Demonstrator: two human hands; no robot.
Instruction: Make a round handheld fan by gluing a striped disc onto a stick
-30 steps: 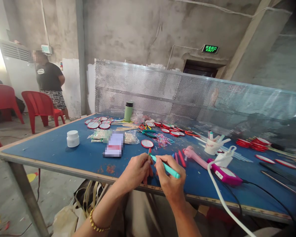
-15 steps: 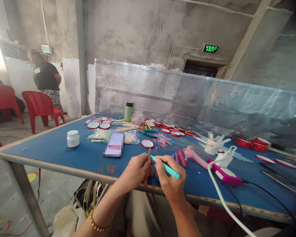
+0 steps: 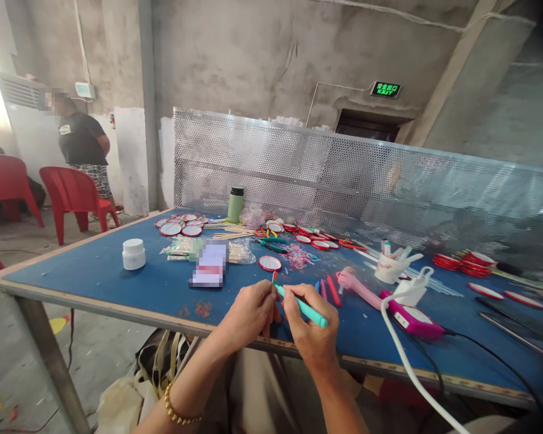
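Note:
Near the front edge of the blue table, my left hand (image 3: pixel 253 310) is closed on a thin wooden stick with a red tip (image 3: pixel 275 276). The tip pokes up above my fingers; the lower part is hidden by them. In my right hand (image 3: pixel 315 328) is a turquoise marker pen (image 3: pixel 311 311), held in a writing grip. Its point reaches to the stick, just below the red part; whether it touches is too small to tell. Just beyond my hands lies a round red-rimmed disc (image 3: pixel 270 263). Blue, purple and red markers (image 3: pixel 333 290) lie right of my right hand.
A phone (image 3: pixel 209 265) and a white jar (image 3: pixel 134 254) stand to the left. Behind are pliers (image 3: pixel 271 240), colourful small bands (image 3: pixel 301 256) and a green bottle (image 3: pixel 236 205). At right are a pink tool (image 3: pixel 362 289), a magenta box (image 3: pixel 414 319) and a white cable (image 3: pixel 400 355).
The rear end of the turquoise marker has shifted slightly left with my right hand. My left hand and the stick stay almost where they were.

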